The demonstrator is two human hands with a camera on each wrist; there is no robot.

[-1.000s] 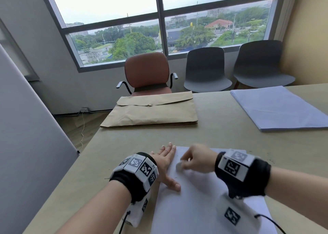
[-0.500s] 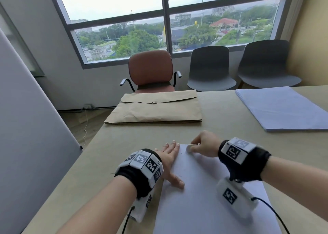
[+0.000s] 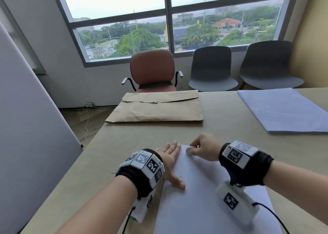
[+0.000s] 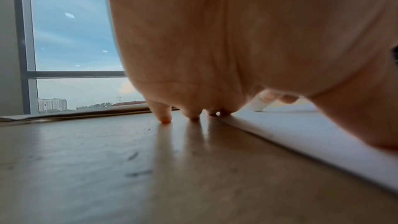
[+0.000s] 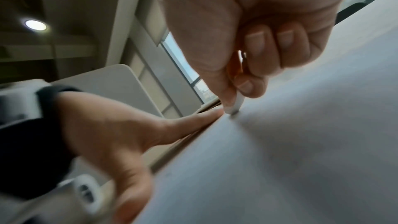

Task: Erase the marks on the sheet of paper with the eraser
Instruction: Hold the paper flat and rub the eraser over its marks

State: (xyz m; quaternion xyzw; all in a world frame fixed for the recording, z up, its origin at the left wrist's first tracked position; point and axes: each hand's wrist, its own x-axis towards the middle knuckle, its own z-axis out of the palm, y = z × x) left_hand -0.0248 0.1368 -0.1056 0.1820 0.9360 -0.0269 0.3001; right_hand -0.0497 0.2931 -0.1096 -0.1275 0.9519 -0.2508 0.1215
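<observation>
A white sheet of paper (image 3: 204, 194) lies on the beige table (image 3: 110, 162) in front of me. My right hand (image 3: 204, 149) pinches a small white eraser (image 3: 188, 150) between thumb and curled fingers, its tip pressed on the sheet near the far left corner; the right wrist view shows the eraser (image 5: 235, 106) touching the paper (image 5: 290, 151). My left hand (image 3: 171, 161) lies flat with straight fingers along the sheet's left edge, thumb on the paper. In the left wrist view its fingertips (image 4: 165, 117) rest on the table beside the sheet (image 4: 301, 134). A faint mark (image 3: 181, 177) shows near the thumb.
A brown paper envelope (image 3: 156, 107) lies at the table's far side. A stack of pale blue sheets (image 3: 287, 109) sits at the far right. A brown chair (image 3: 152, 70) and two grey chairs (image 3: 213, 68) stand under the window. A white panel (image 3: 32, 127) stands left.
My right hand with the eraser moved away from me toward the sheet's far edge, then shifted slightly back to the left corner. The left hand stayed flat on the sheet's edge.
</observation>
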